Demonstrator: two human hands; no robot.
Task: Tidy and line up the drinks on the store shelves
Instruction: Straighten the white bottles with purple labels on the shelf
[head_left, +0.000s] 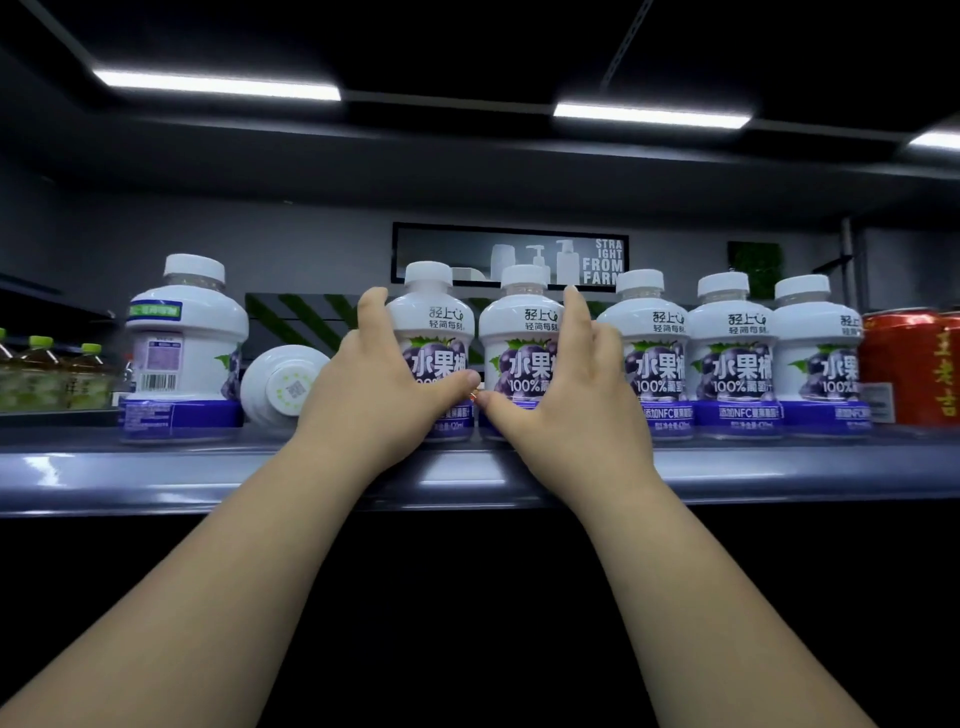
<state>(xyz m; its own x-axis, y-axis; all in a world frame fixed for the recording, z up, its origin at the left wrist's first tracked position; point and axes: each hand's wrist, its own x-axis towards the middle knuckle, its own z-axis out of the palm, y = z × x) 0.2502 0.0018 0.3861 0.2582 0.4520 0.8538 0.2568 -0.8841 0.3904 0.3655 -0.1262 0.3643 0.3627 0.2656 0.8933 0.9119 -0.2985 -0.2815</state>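
White grape-juice bottles with purple labels stand in a row on the grey shelf. My left hand grips one upright bottle, fingers round its left side and thumb across the label. My right hand grips the neighbouring bottle, fingers on its right side and thumb across its front. The two thumbs almost meet between the bottles. To the right, three more bottles face forward. At the left, one bottle stands with its barcode side out, and another lies tipped over, bottom toward me.
Red drink cans stand at the right end of the shelf. Green-capped bottles sit at the far left on a neighbouring shelf. A dark sign with white lettering hangs on the wall behind.
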